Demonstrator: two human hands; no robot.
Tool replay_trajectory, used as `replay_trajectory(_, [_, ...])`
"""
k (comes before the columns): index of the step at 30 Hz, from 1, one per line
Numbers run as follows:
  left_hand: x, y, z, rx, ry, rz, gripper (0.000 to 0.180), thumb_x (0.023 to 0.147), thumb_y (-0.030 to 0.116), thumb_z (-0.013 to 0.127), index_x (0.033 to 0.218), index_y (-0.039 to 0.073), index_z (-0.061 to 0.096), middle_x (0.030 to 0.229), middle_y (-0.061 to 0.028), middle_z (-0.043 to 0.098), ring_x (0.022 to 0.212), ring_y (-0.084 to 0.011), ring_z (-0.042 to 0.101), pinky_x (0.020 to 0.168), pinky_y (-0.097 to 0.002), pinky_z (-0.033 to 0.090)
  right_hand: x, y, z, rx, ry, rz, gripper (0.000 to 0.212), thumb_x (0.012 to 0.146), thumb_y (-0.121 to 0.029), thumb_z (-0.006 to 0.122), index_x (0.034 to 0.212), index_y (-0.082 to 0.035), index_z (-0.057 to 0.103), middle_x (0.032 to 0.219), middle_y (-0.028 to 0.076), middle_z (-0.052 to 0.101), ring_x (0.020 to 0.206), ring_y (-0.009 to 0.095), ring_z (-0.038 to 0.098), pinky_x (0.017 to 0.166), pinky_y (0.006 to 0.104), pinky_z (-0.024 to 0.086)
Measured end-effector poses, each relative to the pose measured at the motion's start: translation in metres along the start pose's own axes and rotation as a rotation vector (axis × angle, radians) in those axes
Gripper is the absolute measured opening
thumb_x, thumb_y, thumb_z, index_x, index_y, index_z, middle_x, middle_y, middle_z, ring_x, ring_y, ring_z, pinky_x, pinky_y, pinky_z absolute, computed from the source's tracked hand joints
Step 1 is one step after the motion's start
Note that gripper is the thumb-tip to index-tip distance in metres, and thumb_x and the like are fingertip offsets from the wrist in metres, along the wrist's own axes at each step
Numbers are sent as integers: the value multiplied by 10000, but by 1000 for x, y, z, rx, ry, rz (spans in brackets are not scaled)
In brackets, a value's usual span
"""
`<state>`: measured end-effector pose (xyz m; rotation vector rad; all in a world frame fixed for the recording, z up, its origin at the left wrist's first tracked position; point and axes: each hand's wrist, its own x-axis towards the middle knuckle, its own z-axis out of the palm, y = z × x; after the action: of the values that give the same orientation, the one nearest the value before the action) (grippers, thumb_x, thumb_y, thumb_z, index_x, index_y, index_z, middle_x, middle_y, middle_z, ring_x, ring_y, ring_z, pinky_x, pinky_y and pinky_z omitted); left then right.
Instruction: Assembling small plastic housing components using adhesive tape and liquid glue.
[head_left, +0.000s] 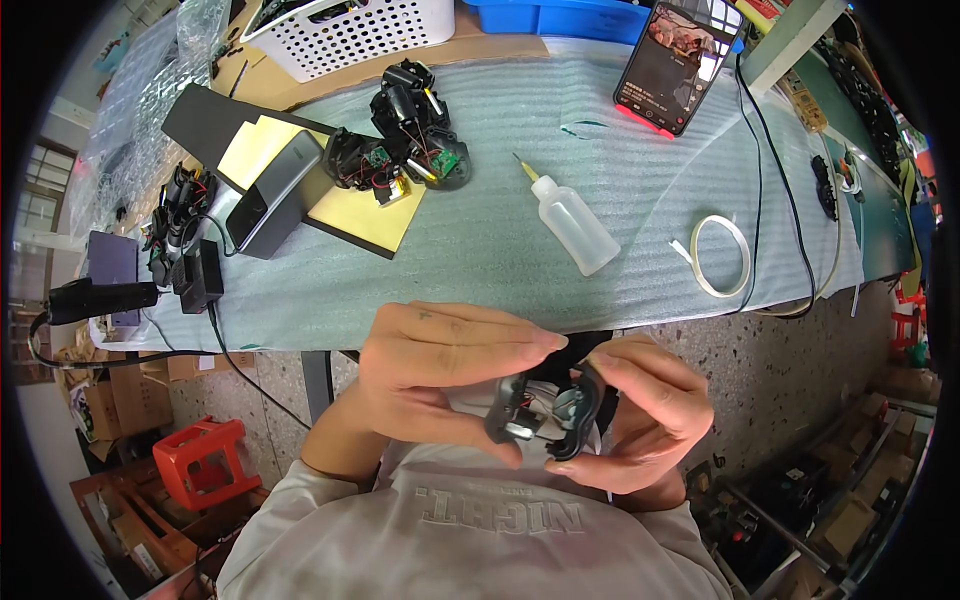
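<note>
Close to my body, just off the table's front edge, a small black plastic housing sits between my two hands. Its two halves stand slightly apart, and thin wires and a shiny metal part show inside. My left hand grips one half, fingers stretched along the top and thumb below. On the other half, my right hand has its fingers and thumb closed round the outer side. Several similar black housings with green circuit boards and wires lie farther off on the table. What exact device these are I cannot tell.
A foam-covered table carries a clear needle-tip bottle, a white tape roll, a grey box-shaped device, yellow sheets and a propped phone. White and blue baskets stand behind. Cables hang left and right.
</note>
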<state>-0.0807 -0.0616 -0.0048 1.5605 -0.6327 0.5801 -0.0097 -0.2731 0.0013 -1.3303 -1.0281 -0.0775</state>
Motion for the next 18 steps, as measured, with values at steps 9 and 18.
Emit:
replay_trajectory(9, [-13, 1, 16, -79, 124, -155, 782, 603, 263, 951, 1232, -86, 645, 1150, -274, 687, 1011, -349, 721, 854, -364, 596, -10, 5, 10, 98, 17, 107, 661, 578, -93, 948, 1149, 104, 679, 972, 217, 698, 809, 254, 700, 678, 312, 558])
replay_trajectory(18, [-23, 2, 1, 82, -72, -153, 795, 727, 278, 889, 1318, -132, 551, 1228, -319, 635, 1094, -414, 678, 933, -434, 554, -15, 5, 17, 170, 67, 215, 683, 581, -45, 943, 1184, 109, 661, 1030, 225, 690, 874, 251, 710, 738, 314, 573])
